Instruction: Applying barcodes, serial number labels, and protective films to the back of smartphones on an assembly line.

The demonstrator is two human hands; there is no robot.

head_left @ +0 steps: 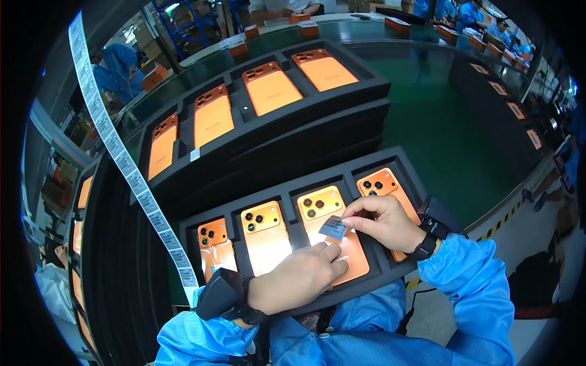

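My right hand (384, 222) pinches a small grey printed label (333, 227) between thumb and forefinger, over the back of an orange phone (355, 262). My left hand (302, 274) lies on the lower part of that phone with its fingers curled in. Whatever those fingers may hold is hidden. The phone sits face down in a slot of a black foam tray (381, 259), its camera block toward the far side. Two more orange phones, one (265, 235) bright with glare and one (217, 244), fill slots to the left. Another phone (390, 189) is partly behind my right hand.
Beyond, stacked black trays (293, 134) carry several orange phones (268, 88). A long label strip (131, 171) hangs down at left, near my left wrist. A green conveyor belt (427, 122) runs behind, with orange boxes (397, 24) and people in blue (470, 15) farther off.
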